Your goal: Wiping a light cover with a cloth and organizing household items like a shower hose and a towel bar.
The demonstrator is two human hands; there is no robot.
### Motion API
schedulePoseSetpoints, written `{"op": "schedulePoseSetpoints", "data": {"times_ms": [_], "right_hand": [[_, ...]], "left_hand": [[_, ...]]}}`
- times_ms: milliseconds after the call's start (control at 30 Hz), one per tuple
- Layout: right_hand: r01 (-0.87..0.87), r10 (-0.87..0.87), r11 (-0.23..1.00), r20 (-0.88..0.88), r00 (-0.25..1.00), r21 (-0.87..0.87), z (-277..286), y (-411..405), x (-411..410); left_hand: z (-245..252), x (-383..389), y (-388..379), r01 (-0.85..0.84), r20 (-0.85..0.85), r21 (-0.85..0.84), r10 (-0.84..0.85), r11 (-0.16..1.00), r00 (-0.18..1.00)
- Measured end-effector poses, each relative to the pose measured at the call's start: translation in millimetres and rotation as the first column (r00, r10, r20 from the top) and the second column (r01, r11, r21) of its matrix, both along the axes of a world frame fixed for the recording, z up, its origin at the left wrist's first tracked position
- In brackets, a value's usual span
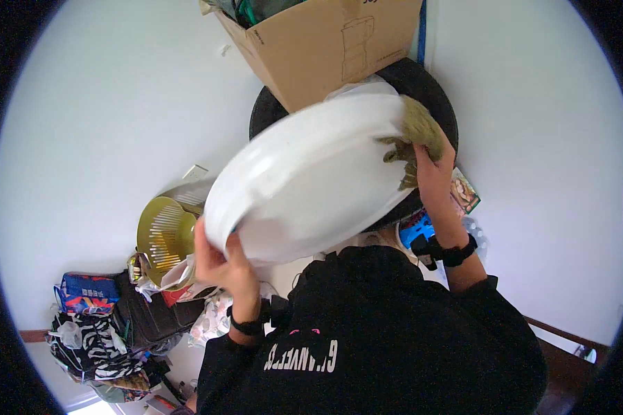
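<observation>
A large, shallow, round white cover or basin (311, 197) is held up tilted in front of my chest, its hollow side partly facing me. My left hand (228, 262) grips its lower left rim, with the thumb on the inner side and the fingers outside. At the upper right rim, my right hand (436, 155) presses an olive-green cloth (420, 127) around the edge. Part of the cloth hangs inside the rim in ragged folds and hides most of the right fingers. Both wrists wear black straps.
Behind the white piece, a cardboard box (311, 52) stands on a round black surface (431, 98) against the wall corner. To the left are a yellow-green slotted plastic basket (161, 238), a dark suitcase (156, 316) and several bags (88, 293). A blue item (415, 232) lies at right.
</observation>
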State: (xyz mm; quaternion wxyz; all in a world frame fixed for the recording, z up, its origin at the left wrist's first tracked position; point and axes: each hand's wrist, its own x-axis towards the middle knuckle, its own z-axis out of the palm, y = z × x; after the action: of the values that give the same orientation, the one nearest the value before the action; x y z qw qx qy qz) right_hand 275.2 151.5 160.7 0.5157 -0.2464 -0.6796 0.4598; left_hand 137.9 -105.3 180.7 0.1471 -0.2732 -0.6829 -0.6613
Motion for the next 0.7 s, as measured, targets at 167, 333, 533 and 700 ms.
{"op": "schedulePoseSetpoints", "data": {"times_ms": [167, 333, 533, 700], "right_hand": [[0.063, -0.138, 0.896, 0.141, 0.980, 0.440, 27.1, 12.2, 3.2], [-0.114, -0.268, 0.434, 0.249, 0.931, 0.894, 73.7, -18.9, -8.3], [-0.200, -0.161, 0.349, 0.269, 0.949, 0.915, 76.3, -26.5, -17.8], [-0.109, -0.108, 0.458, 0.177, 0.978, 0.882, 46.0, 16.4, -12.4]], "left_hand": [[-28.6, -21.0, 12.2, 0.222, 0.139, -0.214, -0.195, 0.951, 0.971], [49.8, 9.2, 38.1, 0.081, -0.334, -0.578, -0.326, 0.812, 0.885], [29.4, 8.3, 47.5, 0.129, -0.251, -0.470, -0.273, 0.873, 0.929], [22.5, 15.5, 58.1, 0.139, -0.377, -0.369, -0.285, 0.919, 0.881]]}}
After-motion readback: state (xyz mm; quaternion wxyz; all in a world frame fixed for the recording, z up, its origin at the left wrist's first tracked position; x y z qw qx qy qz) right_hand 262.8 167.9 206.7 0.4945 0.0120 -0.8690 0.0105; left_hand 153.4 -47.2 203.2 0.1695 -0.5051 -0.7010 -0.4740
